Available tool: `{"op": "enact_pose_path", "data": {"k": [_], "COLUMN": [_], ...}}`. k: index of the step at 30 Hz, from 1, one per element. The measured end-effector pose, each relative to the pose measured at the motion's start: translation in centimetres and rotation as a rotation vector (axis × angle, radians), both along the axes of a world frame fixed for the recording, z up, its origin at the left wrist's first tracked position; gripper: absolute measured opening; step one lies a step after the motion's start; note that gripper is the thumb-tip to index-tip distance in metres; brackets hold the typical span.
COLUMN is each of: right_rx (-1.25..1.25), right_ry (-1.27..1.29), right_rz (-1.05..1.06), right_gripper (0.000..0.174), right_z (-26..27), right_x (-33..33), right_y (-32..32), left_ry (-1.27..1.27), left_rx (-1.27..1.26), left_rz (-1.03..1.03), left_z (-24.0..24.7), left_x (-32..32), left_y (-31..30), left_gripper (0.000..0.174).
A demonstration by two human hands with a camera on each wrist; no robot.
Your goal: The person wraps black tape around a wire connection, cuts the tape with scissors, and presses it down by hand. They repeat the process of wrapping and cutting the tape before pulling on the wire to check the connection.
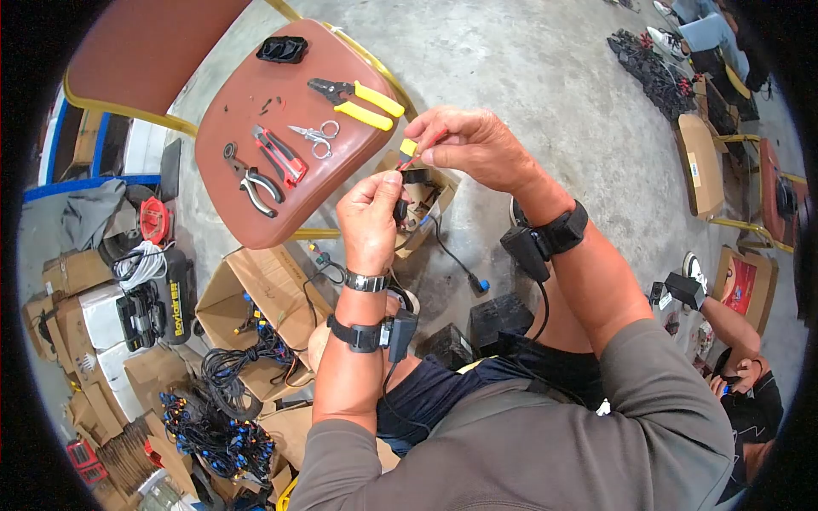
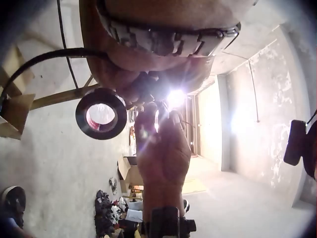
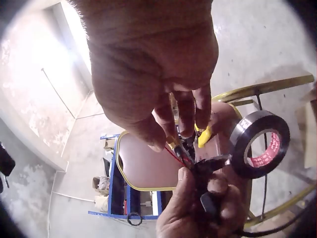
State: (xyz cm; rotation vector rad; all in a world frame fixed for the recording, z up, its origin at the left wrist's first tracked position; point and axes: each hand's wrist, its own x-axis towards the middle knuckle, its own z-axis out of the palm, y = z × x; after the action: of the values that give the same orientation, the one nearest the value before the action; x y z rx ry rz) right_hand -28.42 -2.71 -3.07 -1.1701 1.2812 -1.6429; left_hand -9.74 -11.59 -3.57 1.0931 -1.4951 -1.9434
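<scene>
My left hand [image 1: 371,213] grips a black cable [image 1: 400,211] between thumb and fingers. Opposite it, my right hand [image 1: 477,149] pinches a red wire [image 1: 436,136] beside a yellow connector [image 1: 409,148]. Thin wires run between the two sets of fingertips, which nearly meet. In the right wrist view, a roll of black electrical tape [image 3: 240,153] hangs beside the left hand, its loose strip [image 3: 214,163] leading to the wires. That roll also shows in the left wrist view, dangling below the wrist strap. Fingers partly hide the joint between the wires.
On a brown chair seat [image 1: 221,183] lie yellow-handled wire strippers [image 1: 362,106], scissors [image 1: 319,136], a red cutter [image 1: 279,157], pliers [image 1: 258,189] and a black part [image 1: 282,49]. Cardboard boxes [image 1: 281,285] and bundled cables [image 1: 217,434] stand left. Another person [image 1: 750,383] sits right.
</scene>
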Motion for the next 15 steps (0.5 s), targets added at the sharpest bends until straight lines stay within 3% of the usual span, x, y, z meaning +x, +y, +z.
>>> {"op": "enact_pose_path", "data": {"k": [6,15], "right_rx": [-0.007,0.15], "right_ry": [-0.074,0.022], "right_rz": [0.037,-0.057], "right_gripper": [0.01,0.007], "right_z": [-0.53,0.05], "right_x": [-0.09,-0.03], "right_y": [-0.3,0.04], "left_ry": [0.012,-0.004], "left_rx": [0.002,0.019], "left_rz": [0.012,-0.072], "left_z": [0.47,0.79], "left_x": [-0.04,0.01], "left_y": [0.09,0.09], "left_gripper": [0.02,0.019]}}
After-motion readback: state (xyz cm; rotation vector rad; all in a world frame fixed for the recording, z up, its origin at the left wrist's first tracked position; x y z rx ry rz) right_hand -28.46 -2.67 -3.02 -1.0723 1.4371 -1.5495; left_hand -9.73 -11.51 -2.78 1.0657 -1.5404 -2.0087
